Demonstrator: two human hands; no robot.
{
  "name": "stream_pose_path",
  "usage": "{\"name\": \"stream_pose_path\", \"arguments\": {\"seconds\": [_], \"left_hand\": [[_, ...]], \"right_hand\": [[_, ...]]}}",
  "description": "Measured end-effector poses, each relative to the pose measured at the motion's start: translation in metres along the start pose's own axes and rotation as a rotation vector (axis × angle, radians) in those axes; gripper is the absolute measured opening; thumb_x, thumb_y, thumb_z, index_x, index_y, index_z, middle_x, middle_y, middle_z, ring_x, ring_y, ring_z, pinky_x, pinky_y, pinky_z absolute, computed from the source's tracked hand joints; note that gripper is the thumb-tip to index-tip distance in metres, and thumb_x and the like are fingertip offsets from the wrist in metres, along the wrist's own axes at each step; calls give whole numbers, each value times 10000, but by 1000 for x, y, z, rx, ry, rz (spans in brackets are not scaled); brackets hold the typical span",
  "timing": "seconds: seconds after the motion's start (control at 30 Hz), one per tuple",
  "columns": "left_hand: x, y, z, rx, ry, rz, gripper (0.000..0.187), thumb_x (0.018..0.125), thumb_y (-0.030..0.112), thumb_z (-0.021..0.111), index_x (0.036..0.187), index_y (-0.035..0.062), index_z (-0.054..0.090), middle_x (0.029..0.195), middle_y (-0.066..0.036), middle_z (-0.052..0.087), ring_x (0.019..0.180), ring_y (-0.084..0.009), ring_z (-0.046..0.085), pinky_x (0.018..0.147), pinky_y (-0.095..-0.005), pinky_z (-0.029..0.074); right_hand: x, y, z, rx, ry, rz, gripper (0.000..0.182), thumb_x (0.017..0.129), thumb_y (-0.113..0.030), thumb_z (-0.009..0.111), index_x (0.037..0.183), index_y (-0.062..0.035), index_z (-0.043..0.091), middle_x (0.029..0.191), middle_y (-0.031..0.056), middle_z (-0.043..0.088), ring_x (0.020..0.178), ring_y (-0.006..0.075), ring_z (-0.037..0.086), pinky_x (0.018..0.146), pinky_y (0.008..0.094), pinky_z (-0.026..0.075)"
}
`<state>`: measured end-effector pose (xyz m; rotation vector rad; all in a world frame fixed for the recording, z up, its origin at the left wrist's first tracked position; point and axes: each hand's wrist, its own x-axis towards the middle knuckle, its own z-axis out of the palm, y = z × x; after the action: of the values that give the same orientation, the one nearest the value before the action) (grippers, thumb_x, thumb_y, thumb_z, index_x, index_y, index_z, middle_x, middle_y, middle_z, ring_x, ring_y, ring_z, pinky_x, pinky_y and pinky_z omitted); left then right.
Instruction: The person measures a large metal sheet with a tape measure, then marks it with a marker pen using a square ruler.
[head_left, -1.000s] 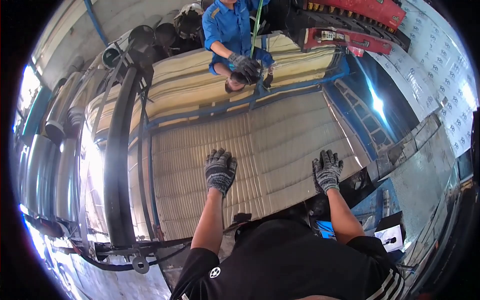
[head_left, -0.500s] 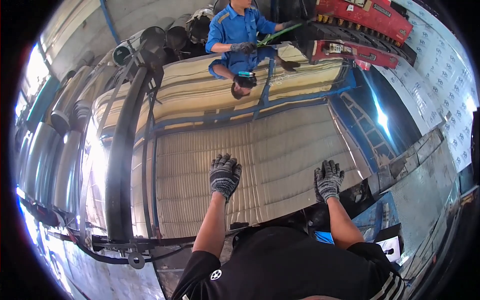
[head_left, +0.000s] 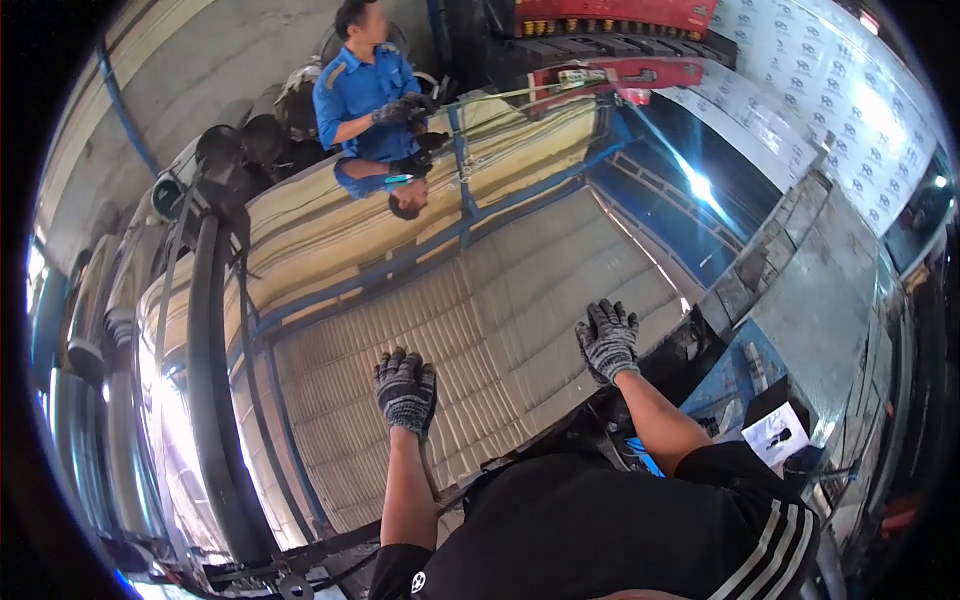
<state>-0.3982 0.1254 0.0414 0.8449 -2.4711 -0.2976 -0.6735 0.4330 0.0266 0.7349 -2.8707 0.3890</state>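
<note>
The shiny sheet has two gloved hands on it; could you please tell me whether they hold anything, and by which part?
Nothing is held: the left hand and right hand rest open, palm-down, on the shiny sheet.

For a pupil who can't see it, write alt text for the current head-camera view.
The wearer's gloved left hand and gloved right hand rest palm down on a large, mirror-like sheet. At its far side stands a co-worker in a blue shirt, with red equipment farther right.
</note>
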Motion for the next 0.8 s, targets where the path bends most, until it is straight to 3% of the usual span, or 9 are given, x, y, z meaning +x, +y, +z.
{"name": "stream_pose_path", "arguments": {"seconds": [0.2, 0.33, 0.4, 0.6, 0.8], "left_hand": [[-1, 9, 1, 5, -76, -33, 391, 923, 374, 677, 1209, 111, 724, 1456, -179, 591, 1415, -413, 466, 1213, -547, 295], [0, 14, -3, 24, -91, -27, 396, 931, 380, 667, 1220, 115, 721, 1465, -174, 585, 1425, -409, 454, 1221, -543, 280], [-1, 19, -2, 25, -14, -18, 353, 906, 334, 683, 1168, 103, 734, 1395, -191, 628, 1374, -432, 493, 1193, -534, 323], [-2, 16, -5, 39, -87, -32, 417, 948, 391, 646, 1247, 109, 715, 1469, -172, 581, 1437, -406, 439, 1227, -542, 268], [-2, 16, -6, 33, -78, -20, 390, 937, 372, 654, 1214, 105, 720, 1448, -184, 593, 1414, -426, 457, 1213, -546, 289]], "right_hand": [[0, 14, 13, 53, 75, -22, 583, 964, -461, 588, 1466, -166, 567, 1559, 134, 505, 1484, 385, 391, 1230, 618, 179], [0, 14, 12, 59, 65, -9, 574, 971, -456, 580, 1466, -166, 567, 1556, 134, 508, 1482, 384, 394, 1228, 619, 179], [1, 18, 15, 44, 67, -20, 551, 983, -435, 565, 1464, -167, 568, 1558, 131, 506, 1481, 383, 396, 1227, 619, 184], [1, 16, 18, 46, 78, -2, 489, 998, -383, 553, 1441, -178, 583, 1549, 121, 516, 1476, 383, 400, 1226, 617, 196], [0, 17, 20, 37, 117, -12, 475, 989, -379, 568, 1418, -178, 600, 1530, 120, 535, 1461, 377, 423, 1218, 616, 220]]}}
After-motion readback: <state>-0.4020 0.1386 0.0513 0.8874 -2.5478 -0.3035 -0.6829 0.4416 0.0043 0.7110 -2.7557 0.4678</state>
